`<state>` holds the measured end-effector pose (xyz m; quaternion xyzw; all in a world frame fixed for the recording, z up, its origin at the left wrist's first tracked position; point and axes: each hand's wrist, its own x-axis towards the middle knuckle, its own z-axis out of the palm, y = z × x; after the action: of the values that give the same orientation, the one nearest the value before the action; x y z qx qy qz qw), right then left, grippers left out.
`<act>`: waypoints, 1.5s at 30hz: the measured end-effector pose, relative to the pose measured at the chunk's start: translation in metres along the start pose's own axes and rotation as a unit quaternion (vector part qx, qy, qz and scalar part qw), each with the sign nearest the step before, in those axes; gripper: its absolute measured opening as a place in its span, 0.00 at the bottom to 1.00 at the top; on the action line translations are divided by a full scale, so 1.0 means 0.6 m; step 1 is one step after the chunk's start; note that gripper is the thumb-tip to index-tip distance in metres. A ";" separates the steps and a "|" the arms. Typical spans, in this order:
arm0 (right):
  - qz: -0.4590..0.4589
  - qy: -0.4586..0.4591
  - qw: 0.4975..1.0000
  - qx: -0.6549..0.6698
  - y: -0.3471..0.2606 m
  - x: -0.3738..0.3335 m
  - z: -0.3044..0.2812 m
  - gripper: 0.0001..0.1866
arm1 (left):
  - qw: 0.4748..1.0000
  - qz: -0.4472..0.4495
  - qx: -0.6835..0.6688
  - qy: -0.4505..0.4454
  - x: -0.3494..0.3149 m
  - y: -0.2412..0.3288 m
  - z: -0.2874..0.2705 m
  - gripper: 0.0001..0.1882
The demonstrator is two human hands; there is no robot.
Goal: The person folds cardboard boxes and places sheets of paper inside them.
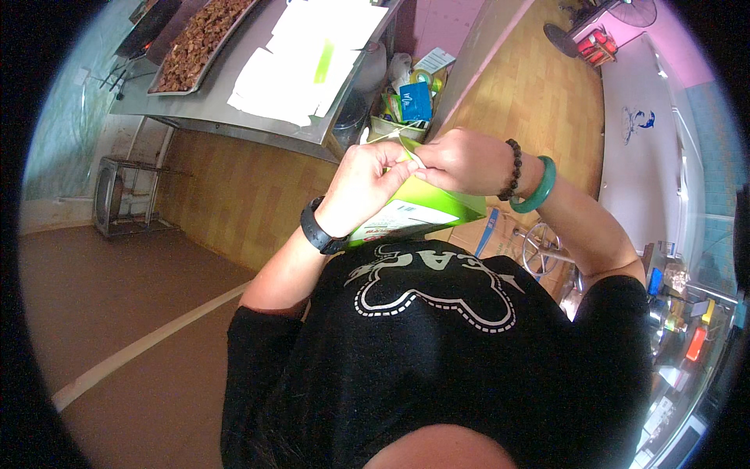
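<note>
A bright green and white package [457, 205], which looks like a folded paper bag or carton, is held close in front of my black shirt. My left hand [366, 178] pinches its upper edge, thumb and fingers together. On the same edge, my right hand [462, 162] is closed as well, its fingertips meeting the left thumb. Both hands hide part of the top, so whether it is open there does not show. Printing covers the white side that faces up. A black watch is on my left wrist; dark beads and a green bangle circle my right.
A metal table [223, 119] ahead on the left bears white sheets [273, 82] and a tray [173, 92] of brown food pieces. Beyond my hands sits a bin [385, 129] of packets and tape. A handwheel [541, 250] and cardboard [466, 234] are at the right.
</note>
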<state>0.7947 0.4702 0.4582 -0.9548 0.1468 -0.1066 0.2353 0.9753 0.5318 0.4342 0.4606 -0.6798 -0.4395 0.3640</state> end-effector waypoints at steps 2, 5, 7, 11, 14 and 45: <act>-0.025 0.001 0.999 0.027 0.003 0.001 -0.001 0.08 | 1.000 0.002 -0.008 -0.016 0.000 0.007 -0.004 0.06; -0.035 0.024 0.995 0.092 0.001 -0.003 0.001 0.08 | 0.997 0.032 -0.061 -0.033 0.003 0.008 -0.013 0.06; -0.008 0.028 0.987 0.159 -0.012 -0.001 -0.004 0.09 | 0.994 0.041 -0.091 -0.049 0.003 0.007 -0.025 0.06; 0.155 0.043 0.896 0.413 -0.029 -0.006 -0.010 0.14 | 0.986 0.012 -0.148 -0.079 -0.002 0.023 -0.049 0.06; 0.159 0.118 0.833 0.516 -0.023 -0.018 0.003 0.14 | 0.989 0.025 -0.119 -0.084 -0.002 0.020 -0.063 0.06; 0.174 -0.002 0.982 0.074 -0.028 -0.055 0.014 0.17 | 0.984 -0.057 -0.148 -0.080 0.003 0.024 -0.061 0.08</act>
<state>0.7698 0.4987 0.4543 -0.8949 0.3016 -0.0725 0.3208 1.0034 0.5234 0.4607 0.4031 -0.6070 -0.5906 0.3470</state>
